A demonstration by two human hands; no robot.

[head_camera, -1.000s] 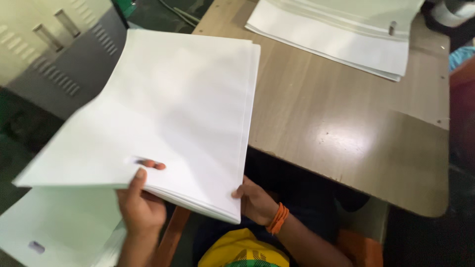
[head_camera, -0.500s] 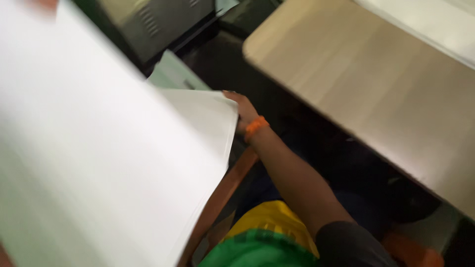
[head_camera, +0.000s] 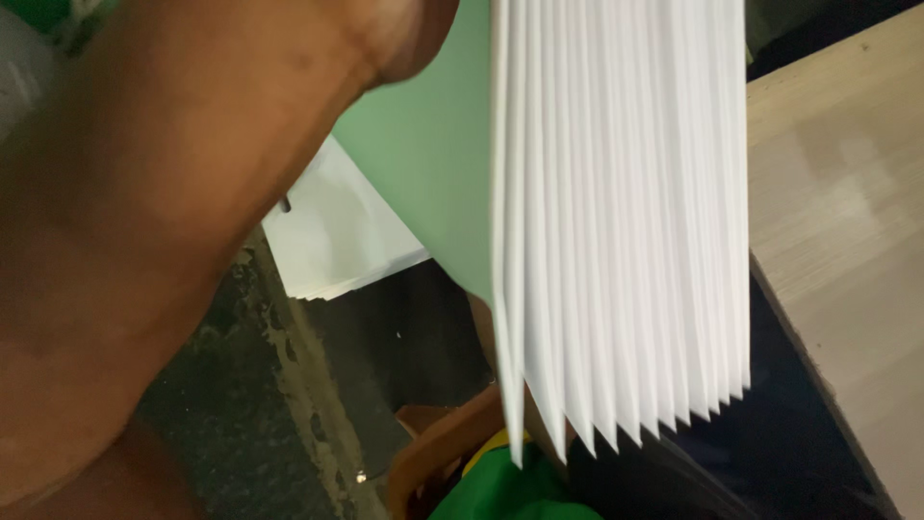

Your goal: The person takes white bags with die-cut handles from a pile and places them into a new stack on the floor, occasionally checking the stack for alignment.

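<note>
swung up and turned on edge since half a second ago: stack of white folded sheets point(head_camera: 621, 221), then a blurred flat sweep at lower left, now hanging upright at centre frame with its fanned corners pointing down. gone from view too, the wrist with the orange band that showed beside the stack then.

fills the left half now, very close to the lens: a bare forearm point(head_camera: 144, 241), running from the lower left up toward the top centre, where it leaves the frame just beside the stack's top left. cannot tell which arm, and cannot tell whether either hand is spread, pressed together or pinching, since no fingers show.

long axis of the stack: vertical, leaves spread a little at the bottom, tight higher up. lies to the right of the forearm, near it at the top, well apart lower down. behind the stack, a pale green sheet point(head_camera: 423, 144). to the right, wooden tabletop point(head_camera: 847, 241). lower on the left, more white paper point(head_camera: 337, 241) above dark flooring point(head_camera: 289, 424).
</note>
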